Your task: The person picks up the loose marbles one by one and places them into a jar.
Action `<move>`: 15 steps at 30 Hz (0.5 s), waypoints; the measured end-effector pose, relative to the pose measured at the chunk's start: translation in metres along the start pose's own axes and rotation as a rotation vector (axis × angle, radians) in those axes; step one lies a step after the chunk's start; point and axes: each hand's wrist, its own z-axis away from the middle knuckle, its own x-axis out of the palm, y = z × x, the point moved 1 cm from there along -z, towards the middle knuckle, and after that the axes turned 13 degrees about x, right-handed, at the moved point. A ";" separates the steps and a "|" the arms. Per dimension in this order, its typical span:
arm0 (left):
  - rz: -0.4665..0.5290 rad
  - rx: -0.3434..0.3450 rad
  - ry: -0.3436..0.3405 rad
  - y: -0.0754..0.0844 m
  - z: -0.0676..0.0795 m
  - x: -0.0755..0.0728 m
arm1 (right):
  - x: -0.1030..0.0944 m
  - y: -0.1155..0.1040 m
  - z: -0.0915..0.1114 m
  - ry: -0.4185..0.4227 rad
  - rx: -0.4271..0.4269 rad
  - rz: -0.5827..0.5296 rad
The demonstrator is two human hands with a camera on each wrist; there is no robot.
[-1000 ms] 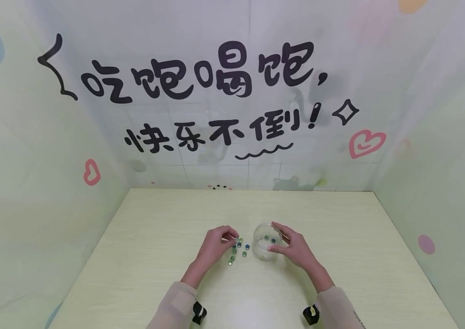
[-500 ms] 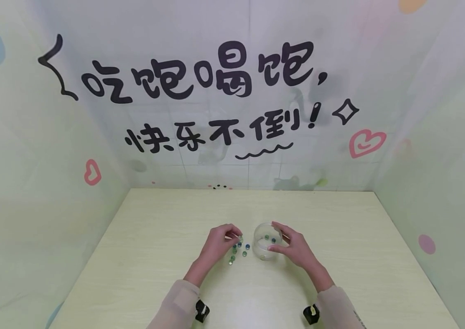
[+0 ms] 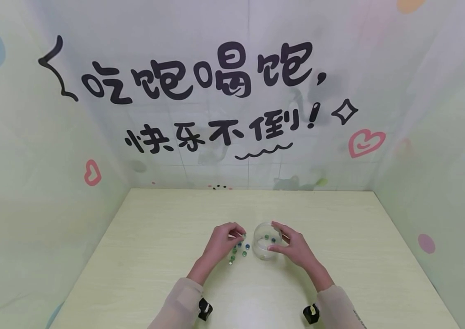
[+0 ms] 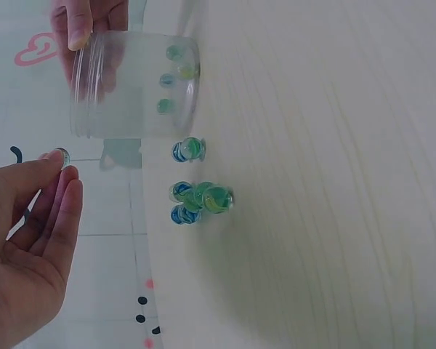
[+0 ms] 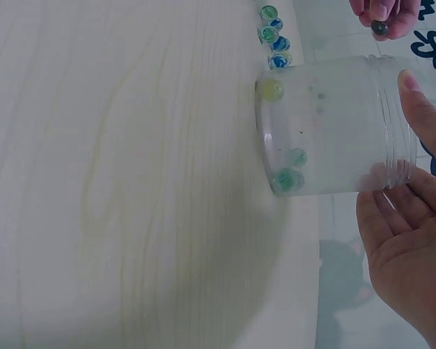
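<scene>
Your right hand (image 3: 296, 246) has its thumb and fingers curved round the jar (image 3: 259, 251), which stands upright on the table (image 3: 318, 219). Your left hand (image 3: 225, 238), raised to the jar's left, pinches one marble (image 5: 379, 27) near the height of the rim, apart from the jar. A few marbles inside (image 4: 165, 106) lie at the jar's bottom. The loose marbles (image 3: 247, 246), green and blue, sit to the jar's left, some partly hidden by your left hand. The far edge (image 3: 253, 190) runs behind the jar, well apart from it, along the back wall (image 3: 224, 173). Tabletop stretches well beyond your right hand to the jar's right.
</scene>
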 end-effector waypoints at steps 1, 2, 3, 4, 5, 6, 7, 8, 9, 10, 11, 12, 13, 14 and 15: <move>0.002 -0.002 -0.001 0.001 0.000 0.000 | 0.000 0.001 0.000 0.000 0.001 0.001; 0.000 -0.004 -0.002 0.001 -0.001 0.001 | 0.000 0.001 0.000 0.001 -0.001 0.005; -0.002 -0.001 -0.002 0.001 -0.001 0.001 | 0.000 0.001 0.000 0.003 0.002 0.004; -0.004 0.003 -0.002 0.002 -0.001 0.002 | 0.000 0.001 0.000 0.006 0.004 0.006; -0.004 0.000 -0.003 0.002 -0.002 0.002 | 0.000 0.001 0.000 0.009 0.009 0.009; -0.005 0.001 -0.003 0.003 -0.002 0.002 | 0.000 0.001 0.000 0.013 0.009 0.019; -0.005 -0.001 -0.004 0.003 -0.002 0.002 | 0.000 0.001 0.000 0.014 0.014 0.017; -0.005 0.000 -0.005 0.004 -0.003 0.003 | 0.000 0.000 0.000 0.016 0.015 0.018; -0.006 0.001 -0.006 0.005 -0.003 0.003 | 0.000 0.000 0.000 0.017 0.022 0.010; -0.006 0.004 -0.007 0.005 -0.004 0.003 | 0.000 0.000 0.000 0.016 0.027 0.008; -0.004 0.005 -0.008 0.006 -0.004 0.003 | 0.000 0.000 0.000 0.015 0.030 0.006; -0.004 0.010 -0.008 0.007 -0.005 0.003 | 0.000 0.000 0.000 0.014 0.030 0.006; -0.003 0.008 -0.007 0.007 -0.005 0.003 | 0.000 0.000 0.000 0.011 0.035 0.000; -0.004 0.012 -0.007 0.008 -0.005 0.004 | 0.000 0.000 0.000 0.009 0.033 0.004; -0.004 0.015 -0.007 0.008 -0.005 0.004 | 0.000 0.000 0.000 0.006 0.036 -0.001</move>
